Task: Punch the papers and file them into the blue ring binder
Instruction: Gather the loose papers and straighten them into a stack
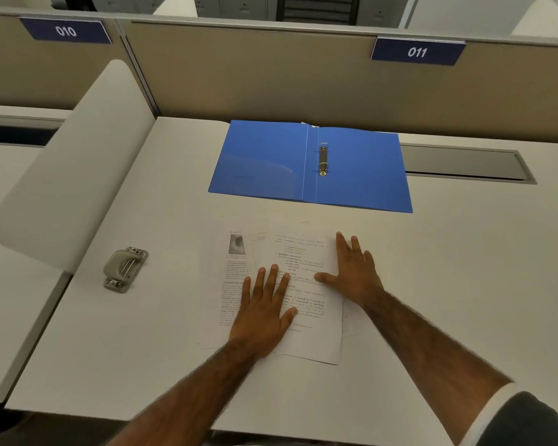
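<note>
A loose, fanned stack of printed papers [303, 252] lies on the white desk in front of me. My left hand [264, 312] rests flat on the lower left of the stack, fingers spread. My right hand [356, 275] lies flat at the stack's right edge, thumb on the top sheet. Neither hand grips anything. Beyond the papers the blue ring binder [264, 165] lies open, its metal ring mechanism [323, 160] on the spine. A grey metal hole punch [124, 268] sits to the left of the papers, apart from both hands.
A white rounded divider panel [74, 169] rises on the left of the desk [142, 342]. A beige partition wall with labels 010 and 011 runs along the back. A recessed grey cable tray [464, 162] sits at the back right, behind the binder.
</note>
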Demonstrator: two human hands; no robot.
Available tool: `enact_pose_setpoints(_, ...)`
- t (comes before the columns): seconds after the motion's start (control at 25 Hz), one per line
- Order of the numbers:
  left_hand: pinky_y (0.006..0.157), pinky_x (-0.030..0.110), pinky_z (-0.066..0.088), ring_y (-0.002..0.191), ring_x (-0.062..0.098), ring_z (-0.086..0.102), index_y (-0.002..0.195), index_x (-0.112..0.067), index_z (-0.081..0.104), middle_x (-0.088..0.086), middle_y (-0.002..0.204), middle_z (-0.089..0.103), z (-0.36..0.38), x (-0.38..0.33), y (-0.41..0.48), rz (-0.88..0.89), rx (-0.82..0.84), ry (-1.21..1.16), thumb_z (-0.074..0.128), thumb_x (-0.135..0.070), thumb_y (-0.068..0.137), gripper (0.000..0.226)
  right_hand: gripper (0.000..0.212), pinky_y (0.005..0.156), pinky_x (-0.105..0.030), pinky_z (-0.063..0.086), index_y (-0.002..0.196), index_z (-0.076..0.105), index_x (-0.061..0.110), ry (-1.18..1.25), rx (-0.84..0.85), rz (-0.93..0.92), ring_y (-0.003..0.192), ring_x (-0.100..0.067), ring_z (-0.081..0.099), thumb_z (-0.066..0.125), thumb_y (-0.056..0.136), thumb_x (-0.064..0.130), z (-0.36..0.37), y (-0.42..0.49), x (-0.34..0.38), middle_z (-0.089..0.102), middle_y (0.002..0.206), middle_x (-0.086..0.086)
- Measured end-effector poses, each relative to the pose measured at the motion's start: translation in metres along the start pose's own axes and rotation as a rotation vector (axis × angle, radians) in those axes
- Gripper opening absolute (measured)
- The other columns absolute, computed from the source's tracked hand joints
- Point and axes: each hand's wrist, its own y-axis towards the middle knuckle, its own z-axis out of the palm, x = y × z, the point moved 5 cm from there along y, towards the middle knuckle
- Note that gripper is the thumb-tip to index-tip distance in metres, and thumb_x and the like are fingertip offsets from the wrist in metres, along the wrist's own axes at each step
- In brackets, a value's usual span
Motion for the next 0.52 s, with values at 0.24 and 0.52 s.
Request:
enact_pose_setpoints(0.24, 0.121, 0.051, -0.006, 0.149, 0.021, -0.026, 0.156, -0.028, -0.015, -0.001, 0.163, -0.026, -0.002, -0.002, 0.000, 0.000, 0.004, 0.013, 0.012, -0.063, 0.098, 0.073, 0.083, 0.120, -0.046, 0.027, 0.158, 0.012, 0.032, 0.196, -0.067, -0.123, 0.149, -0.025, 0.031, 0.058, 0.093, 0.053, 0.003, -0.017, 0.023, 0.022, 0.166, 0.002)
enact_pose_setpoints(0.52, 0.121, 0.051, -0.007, 0.149, 0.021, -0.026, 0.156, -0.027, -0.016, -0.001, 0.163, -0.025, -0.002, -0.004, -0.002, 0.024, -0.031, -0.015, 0.010, -0.066, 0.098, 0.074, 0.079, 0.106, -0.018, 0.042, 0.153, 0.030, 0.036, 0.485, -0.087, -0.317, 0.128, 0.007, 0.043, 0.070, 0.086, 0.051, 0.018, -0.099, 0.061, 0.043, 0.145, 0.025)
